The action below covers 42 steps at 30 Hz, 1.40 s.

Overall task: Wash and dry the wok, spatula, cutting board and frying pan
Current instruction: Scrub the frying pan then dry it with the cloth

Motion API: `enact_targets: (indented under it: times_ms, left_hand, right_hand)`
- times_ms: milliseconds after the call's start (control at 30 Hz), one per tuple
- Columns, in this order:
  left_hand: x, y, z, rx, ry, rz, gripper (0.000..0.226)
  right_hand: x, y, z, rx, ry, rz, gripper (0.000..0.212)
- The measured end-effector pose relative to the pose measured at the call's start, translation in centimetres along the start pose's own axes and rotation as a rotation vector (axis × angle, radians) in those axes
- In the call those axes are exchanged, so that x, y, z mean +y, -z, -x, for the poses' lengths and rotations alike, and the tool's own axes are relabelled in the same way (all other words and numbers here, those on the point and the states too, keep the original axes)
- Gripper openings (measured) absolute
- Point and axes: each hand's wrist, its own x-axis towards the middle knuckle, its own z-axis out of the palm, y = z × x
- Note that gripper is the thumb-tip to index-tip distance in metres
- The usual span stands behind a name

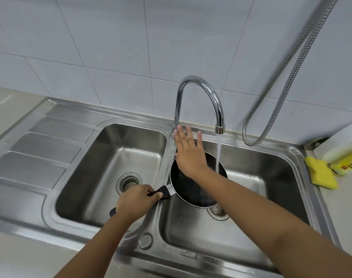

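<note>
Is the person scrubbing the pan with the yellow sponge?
No: the yellow sponge lies on the counter beside the detergent bottle, while the right hand is bare and open over the frying pan.

Your faucet (220, 117) at 12 o'clock runs water (219, 153) into the right basin (271, 173); at 3 o'clock a yellow sponge (319, 173) lies beside a detergent bottle (345, 153).

My left forearm (103, 243) and right forearm (271, 213) are bare as far as I can see them, slim and smooth. My left hand (137, 199) and right hand (189, 155) are bare too, the right showing short, plain fingernails.
</note>
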Motion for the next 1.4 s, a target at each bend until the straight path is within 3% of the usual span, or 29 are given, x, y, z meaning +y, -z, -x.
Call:
enact_targets:
  times_ms: [200, 367, 467, 700, 800, 867, 967, 1100, 1233, 1400]
  left_hand:
    - [-0.4, 0.3, -0.2, -0.011, -0.024, -0.034, 0.032]
    - [-0.4, -0.1, -0.4, -0.022, -0.030, -0.053, 0.034]
    - [-0.5, -0.2, -0.4, -0.028, -0.024, -0.049, 0.035]
    - [0.1, 0.3, -0.4, -0.030, -0.049, -0.034, 0.034]
    - [0.2, 0.4, -0.2, -0.021, -0.061, -0.036, 0.035]
    - [0.2, 0.6, 0.0, -0.016, -0.073, -0.028, 0.034]
    - [0.5, 1.2, 0.4, -0.010, -0.096, -0.015, 0.032]
    - [1.5, 2.3, 0.3, 0.001, -0.169, -0.059, 0.032]
    - [3.5, 3.1, 0.5, 0.013, -0.252, -0.089, 0.030]
    - [6.6, 3.3, 1.5, 0.087, -0.299, -0.070, 0.026]
  right_hand:
    - [1.3, -1.4, -0.9, 0.039, 0.035, 0.061, 0.073]
    - [2.1, 0.3, -4.5, 0.046, -0.191, -0.036, 0.075]
    - [2.4, 0.9, -5.4, 0.014, -0.224, -0.074, 0.080]
    - [2.8, 0.6, -1.4, -0.014, -0.218, -0.227, 0.082]
    - [4.3, 0.5, 2.1, 0.010, -0.300, -0.310, 0.077]
    - [6.0, 0.0, 4.9, 0.027, -0.454, -0.383, 0.072]
    - [9.1, -1.5, 9.6, -0.125, -0.750, -0.559, 0.063]
    - [10.7, -2.0, 14.9, -0.206, -0.954, -1.195, 0.039]
    - [11.9, -0.8, 17.7, -0.192, -0.959, -1.359, 0.031]
    - [13.0, 1.7, 20.0, 0.015, -0.877, -1.410, 0.028]
